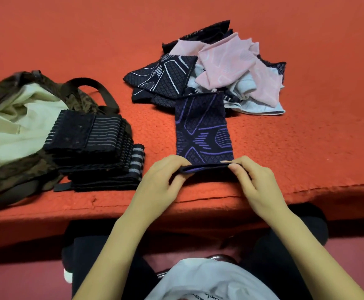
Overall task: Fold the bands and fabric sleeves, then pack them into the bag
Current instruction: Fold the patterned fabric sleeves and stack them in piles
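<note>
Well, the fold could go crooked from here. The purple sleeve [202, 131] is held only by its near end, one hand at each corner. If one hand lifts faster than the other, the edges will not line up and the fold will look messy. The far end of the sleeve lies right against the pile of loose sleeves [231, 68], so a hard pull could drag some of the pile along. The near end is close to the near edge of the orange cover [68, 40], so it could slip off toward the lap if the hands let go.

The left hand [155, 185] is at the left corner of the near end, and the right hand [257, 187] is at the right corner. Both hands are palm down. On each hand the thumb and first fingers pinch the cloth tight, and the other fingers curl loosely. The near end is lifted a little off the cover.

The rest of the sleeve lies flat in the middle of the cover and points away from the person. The stack of folded bands [94, 152] sits to the left, touching the open bag [7, 126] by the left edge.
</note>
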Action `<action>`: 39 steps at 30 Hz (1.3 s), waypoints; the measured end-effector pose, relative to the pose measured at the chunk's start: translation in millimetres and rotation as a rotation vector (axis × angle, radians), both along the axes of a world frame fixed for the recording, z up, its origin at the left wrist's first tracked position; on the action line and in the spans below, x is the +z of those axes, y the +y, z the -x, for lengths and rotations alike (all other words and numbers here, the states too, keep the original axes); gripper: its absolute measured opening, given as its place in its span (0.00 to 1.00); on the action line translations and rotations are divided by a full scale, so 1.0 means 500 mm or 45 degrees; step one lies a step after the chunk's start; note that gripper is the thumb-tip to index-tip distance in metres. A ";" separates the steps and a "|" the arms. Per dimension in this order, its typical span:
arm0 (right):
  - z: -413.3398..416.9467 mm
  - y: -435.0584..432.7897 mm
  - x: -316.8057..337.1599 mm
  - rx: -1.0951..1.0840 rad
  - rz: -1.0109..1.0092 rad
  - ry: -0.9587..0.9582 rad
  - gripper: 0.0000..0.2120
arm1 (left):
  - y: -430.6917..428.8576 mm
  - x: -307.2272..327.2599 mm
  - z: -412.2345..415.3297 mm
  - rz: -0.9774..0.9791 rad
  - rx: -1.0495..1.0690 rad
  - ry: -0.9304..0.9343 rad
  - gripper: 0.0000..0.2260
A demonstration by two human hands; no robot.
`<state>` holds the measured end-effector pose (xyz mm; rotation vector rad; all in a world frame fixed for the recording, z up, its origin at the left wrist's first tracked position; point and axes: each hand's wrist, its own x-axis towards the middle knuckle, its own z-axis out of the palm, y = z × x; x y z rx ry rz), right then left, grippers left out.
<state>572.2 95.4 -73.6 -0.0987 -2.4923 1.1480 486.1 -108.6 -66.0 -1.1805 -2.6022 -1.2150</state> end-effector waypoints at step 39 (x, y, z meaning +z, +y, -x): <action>0.130 0.021 -0.013 -0.063 -0.625 -0.218 0.26 | 0.105 -0.033 0.060 0.359 0.474 0.216 0.21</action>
